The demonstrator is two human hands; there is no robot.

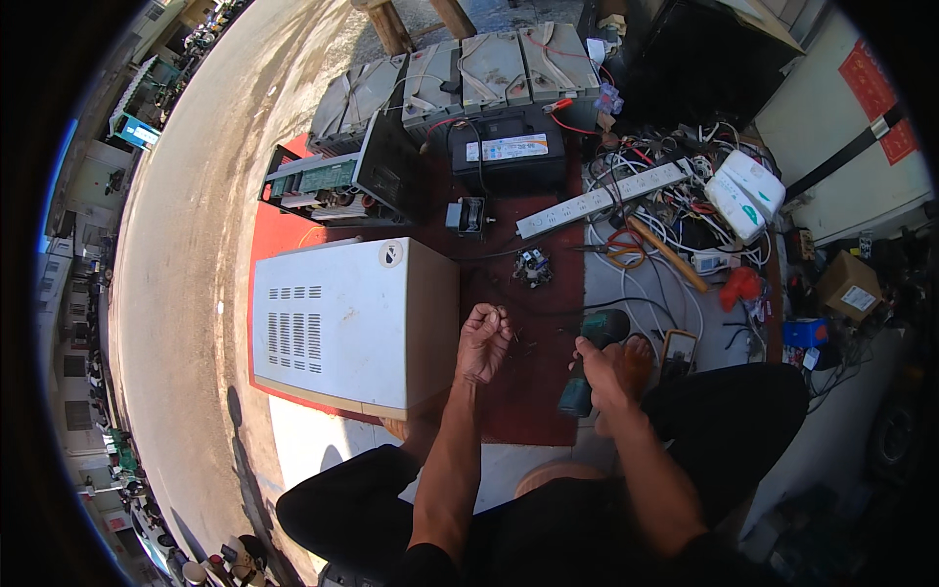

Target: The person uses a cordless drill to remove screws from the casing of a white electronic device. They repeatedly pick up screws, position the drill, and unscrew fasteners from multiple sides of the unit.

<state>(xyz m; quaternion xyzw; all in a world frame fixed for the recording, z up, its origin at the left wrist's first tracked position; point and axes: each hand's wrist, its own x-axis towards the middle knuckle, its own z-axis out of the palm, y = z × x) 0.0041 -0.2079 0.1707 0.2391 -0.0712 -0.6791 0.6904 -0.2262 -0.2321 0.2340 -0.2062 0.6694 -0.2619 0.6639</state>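
Fingers of the right hand (608,380) snug around the grip of a green pistol-shaped power tool (603,326), just right of and below frame centre; on the left hand (484,342), near mid-frame, fingertips in a narrow pinch, impossible to tell whether around anything small. Probably wisest to rest the index finger lightly on the trigger and to aim the nose clear of both the pinch and the bare foot (638,360) just beside the tool. Worth working over the red mat (528,416), lower centre, for easy spotting of anything dropped. Above the hands, a small metal assembly (531,267), better left unknocked; left of centre, near the left wrist, a white vented casing (337,338); toward upper right, orange-handled scissors (616,248) and tangled cables (690,227), best avoided by the tool.
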